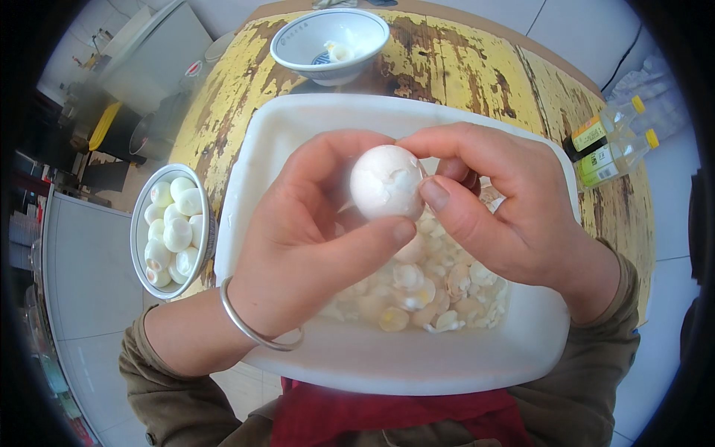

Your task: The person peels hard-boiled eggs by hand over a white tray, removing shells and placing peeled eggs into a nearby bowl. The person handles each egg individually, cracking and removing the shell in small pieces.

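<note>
A pale egg (385, 181) with cracked shell sits between my two hands, above a white plastic basin (447, 357). My left hand (313, 218) holds it from the left, thumb beneath and fingers curled behind. At the egg's right side, the thumb and forefinger of my right hand (503, 207) pinch the edge of its cracked shell. Cloudy water in the basin covers several eggs (430, 313) and many loose shell pieces (447, 322). My hands hide part of the basin's contents.
Left of the basin, a bowl (208, 246) holds several peeled eggs (177, 234). Another bowl (329, 70) at the back contains white egg scraps (338, 52). Two bottles with yellow caps (606, 165) lie tilted at the right. Everything rests on a worn yellow wooden table (469, 72).
</note>
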{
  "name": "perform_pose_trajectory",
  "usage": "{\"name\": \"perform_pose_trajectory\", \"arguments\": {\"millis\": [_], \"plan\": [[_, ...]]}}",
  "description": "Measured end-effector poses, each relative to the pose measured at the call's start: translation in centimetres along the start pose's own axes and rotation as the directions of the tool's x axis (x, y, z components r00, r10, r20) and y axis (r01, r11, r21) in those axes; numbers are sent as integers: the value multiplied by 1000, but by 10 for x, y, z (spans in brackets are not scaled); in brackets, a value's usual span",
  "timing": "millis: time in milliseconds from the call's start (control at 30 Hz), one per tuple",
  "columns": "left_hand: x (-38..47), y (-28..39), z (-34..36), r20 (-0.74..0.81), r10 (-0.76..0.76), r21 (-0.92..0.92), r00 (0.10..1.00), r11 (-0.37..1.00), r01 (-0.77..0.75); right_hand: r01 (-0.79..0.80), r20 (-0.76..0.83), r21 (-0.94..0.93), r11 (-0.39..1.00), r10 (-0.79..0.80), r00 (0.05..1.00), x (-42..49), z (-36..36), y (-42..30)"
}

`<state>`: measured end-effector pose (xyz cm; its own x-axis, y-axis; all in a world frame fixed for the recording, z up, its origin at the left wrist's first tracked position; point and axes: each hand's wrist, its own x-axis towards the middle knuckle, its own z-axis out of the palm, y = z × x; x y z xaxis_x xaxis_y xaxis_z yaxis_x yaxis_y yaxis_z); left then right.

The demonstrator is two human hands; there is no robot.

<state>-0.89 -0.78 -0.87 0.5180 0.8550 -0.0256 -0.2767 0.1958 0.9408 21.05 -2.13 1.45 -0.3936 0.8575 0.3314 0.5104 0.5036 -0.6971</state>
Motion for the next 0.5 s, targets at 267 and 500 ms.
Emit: {"name": "perform_pose_trajectory", "arguments": {"millis": [267,500], "plan": [[0,0,3,-15,14,118,1000,993,-12,34,-46,-41,999,-36,998,1,10,3],[0,2,1,10,-2,143,1000,990,0,112,-101,-151,982,-128,987,1,8,7]]}}
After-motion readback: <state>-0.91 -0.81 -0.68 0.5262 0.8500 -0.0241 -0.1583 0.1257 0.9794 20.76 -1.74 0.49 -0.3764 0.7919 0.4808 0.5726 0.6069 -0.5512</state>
